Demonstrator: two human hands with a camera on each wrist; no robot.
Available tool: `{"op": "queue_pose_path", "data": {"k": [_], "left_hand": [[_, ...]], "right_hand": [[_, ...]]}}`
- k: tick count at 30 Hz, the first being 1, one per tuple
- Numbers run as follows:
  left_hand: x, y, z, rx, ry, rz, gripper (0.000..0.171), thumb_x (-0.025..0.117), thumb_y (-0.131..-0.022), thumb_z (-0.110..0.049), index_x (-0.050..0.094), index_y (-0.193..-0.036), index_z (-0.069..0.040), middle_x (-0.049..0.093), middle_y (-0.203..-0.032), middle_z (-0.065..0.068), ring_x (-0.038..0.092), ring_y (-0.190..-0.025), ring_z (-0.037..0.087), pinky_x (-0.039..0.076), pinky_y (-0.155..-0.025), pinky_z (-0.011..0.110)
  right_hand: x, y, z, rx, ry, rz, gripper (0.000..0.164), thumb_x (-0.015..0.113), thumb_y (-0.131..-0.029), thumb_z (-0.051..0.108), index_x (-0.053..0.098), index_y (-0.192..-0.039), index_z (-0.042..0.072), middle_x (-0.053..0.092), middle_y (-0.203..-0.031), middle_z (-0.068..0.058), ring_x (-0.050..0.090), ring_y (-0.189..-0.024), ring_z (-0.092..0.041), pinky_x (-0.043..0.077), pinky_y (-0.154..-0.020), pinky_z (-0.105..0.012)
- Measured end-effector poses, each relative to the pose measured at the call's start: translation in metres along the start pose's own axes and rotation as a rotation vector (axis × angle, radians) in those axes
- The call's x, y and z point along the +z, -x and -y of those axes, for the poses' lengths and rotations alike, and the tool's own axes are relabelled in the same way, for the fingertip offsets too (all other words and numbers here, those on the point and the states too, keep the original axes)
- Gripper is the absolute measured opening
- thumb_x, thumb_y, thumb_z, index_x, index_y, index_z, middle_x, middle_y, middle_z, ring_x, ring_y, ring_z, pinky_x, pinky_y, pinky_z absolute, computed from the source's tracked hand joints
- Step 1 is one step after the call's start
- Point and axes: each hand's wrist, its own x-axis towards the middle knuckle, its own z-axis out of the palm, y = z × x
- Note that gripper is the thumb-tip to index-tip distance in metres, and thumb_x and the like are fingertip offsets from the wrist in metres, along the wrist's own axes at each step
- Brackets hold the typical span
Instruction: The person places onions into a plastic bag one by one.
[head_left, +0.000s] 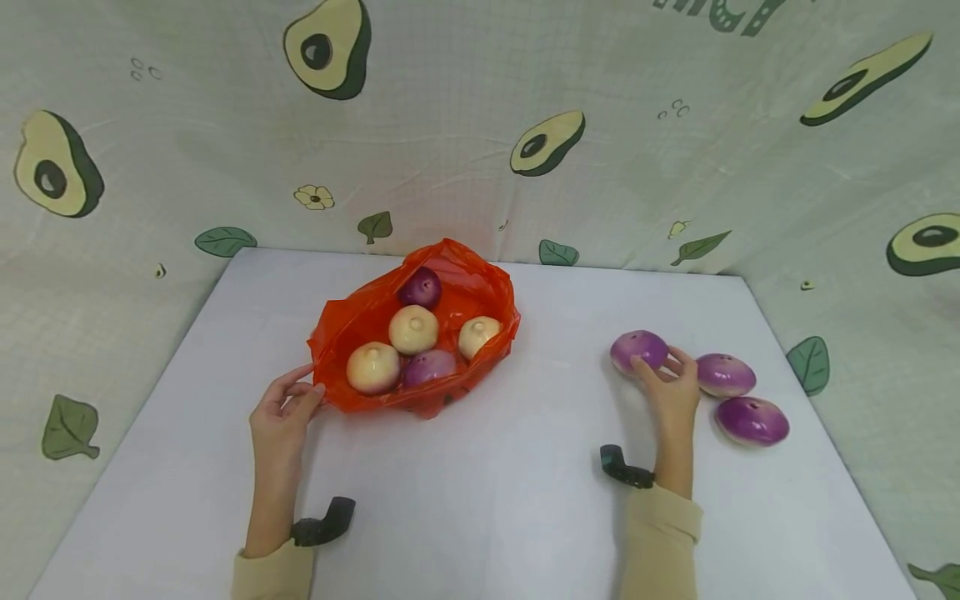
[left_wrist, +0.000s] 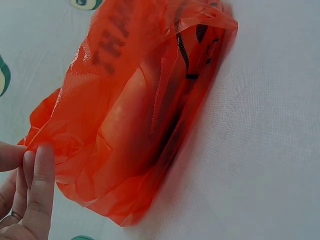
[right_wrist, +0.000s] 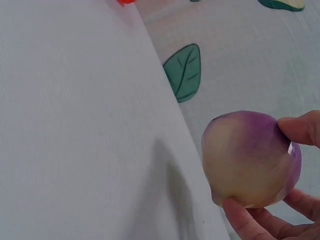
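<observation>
An orange-red plastic bag [head_left: 491, 358] lies open on the table, with several purple-and-cream turnips inside, such as a cream-side-up turnip [head_left: 413, 330] and a dark purple one [head_left: 421, 287]. My left hand [head_left: 287, 410] pinches the bag's left rim between thumb and fingers; the left wrist view shows the thin plastic [left_wrist: 120, 115] held at its edge. On the right, my right hand [head_left: 670, 385] grips a turnip [head_left: 637, 350] between thumb and fingers. The right wrist view shows that turnip [right_wrist: 245, 160] raised off the table, its cream underside toward the camera.
Two more purple turnips lie on the table to the right of my right hand, one [head_left: 725, 375] close beside it and another [head_left: 752, 421] nearer the front. A white table [head_left: 480, 500] spreads beneath everything. Behind it hangs a pale cloth [head_left: 450, 150] printed with avocados and leaves.
</observation>
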Motion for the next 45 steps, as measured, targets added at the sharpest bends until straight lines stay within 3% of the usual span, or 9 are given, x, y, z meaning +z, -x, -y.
{"op": "queue_pose_path", "data": {"k": [11,18,21,25,28,35,40,45], "left_hand": [[0.000,-0.002,0.003,0.017,0.000,0.011,0.038,0.064,-0.087,-0.022,0.058,-0.124,-0.013,0.055,-0.092,-0.001,0.061,-0.078,0.005,0.050,-0.074,0.008],[-0.001,-0.001,0.002,0.012,0.013,0.016,0.037,0.064,-0.088,-0.020,0.058,-0.123,-0.012,0.054,-0.091,-0.001,0.061,-0.077,0.005,0.051,-0.072,0.009],[-0.001,0.000,0.001,0.011,0.017,0.017,0.037,0.064,-0.088,-0.020,0.058,-0.123,-0.012,0.054,-0.091,-0.001,0.061,-0.077,0.005,0.051,-0.072,0.009],[-0.001,0.000,0.001,0.012,0.017,0.019,0.037,0.064,-0.088,-0.021,0.057,-0.124,-0.012,0.054,-0.091,-0.001,0.061,-0.077,0.004,0.050,-0.073,0.009],[-0.001,0.000,0.001,0.013,0.017,0.021,0.038,0.064,-0.088,-0.021,0.057,-0.124,-0.012,0.054,-0.092,-0.001,0.061,-0.078,0.004,0.050,-0.073,0.009],[-0.001,0.000,0.001,0.015,0.026,0.011,0.037,0.065,-0.087,-0.019,0.059,-0.122,-0.011,0.054,-0.089,0.000,0.061,-0.076,0.005,0.051,-0.071,0.010],[-0.001,0.001,0.001,0.014,0.020,0.009,0.037,0.066,-0.087,-0.019,0.059,-0.122,-0.011,0.054,-0.089,-0.001,0.061,-0.076,0.004,0.051,-0.070,0.009],[0.000,0.001,0.000,0.014,0.018,0.007,0.037,0.066,-0.087,-0.019,0.059,-0.122,-0.011,0.054,-0.089,-0.001,0.061,-0.075,0.004,0.051,-0.071,0.009]], "right_hand": [[0.023,0.025,0.025,-0.151,-0.050,0.076,0.069,0.069,-0.083,0.034,0.035,-0.140,0.014,0.048,-0.133,-0.010,0.048,-0.109,-0.017,0.043,-0.089,-0.023],[0.040,0.044,0.041,-0.295,-0.047,0.181,0.065,0.070,-0.083,0.027,0.038,-0.137,0.010,0.050,-0.127,-0.011,0.050,-0.105,-0.017,0.043,-0.079,-0.006],[0.046,0.052,0.049,-0.328,-0.051,0.222,0.064,0.070,-0.083,0.026,0.038,-0.137,0.011,0.049,-0.127,-0.011,0.050,-0.105,-0.018,0.046,-0.084,-0.010],[0.052,0.061,0.059,-0.381,-0.062,0.263,0.064,0.071,-0.082,0.025,0.039,-0.136,0.011,0.049,-0.128,-0.010,0.050,-0.106,-0.018,0.049,-0.095,-0.030],[0.058,0.067,0.065,-0.420,-0.056,0.281,0.064,0.072,-0.082,0.026,0.040,-0.135,0.012,0.049,-0.128,-0.009,0.050,-0.106,-0.017,0.048,-0.097,-0.039],[0.072,0.077,0.080,-0.508,-0.054,0.331,0.066,0.073,-0.080,0.027,0.041,-0.135,0.014,0.050,-0.127,-0.006,0.051,-0.107,-0.016,0.051,-0.093,-0.034],[0.083,0.082,0.089,-0.572,-0.051,0.383,0.066,0.074,-0.079,0.025,0.041,-0.135,0.012,0.050,-0.125,-0.007,0.051,-0.107,-0.019,0.051,-0.092,-0.039],[0.095,0.088,0.100,-0.551,0.003,0.453,0.066,0.072,-0.080,0.028,0.040,-0.136,0.016,0.048,-0.126,-0.006,0.050,-0.110,-0.021,0.051,-0.092,-0.041]]}}
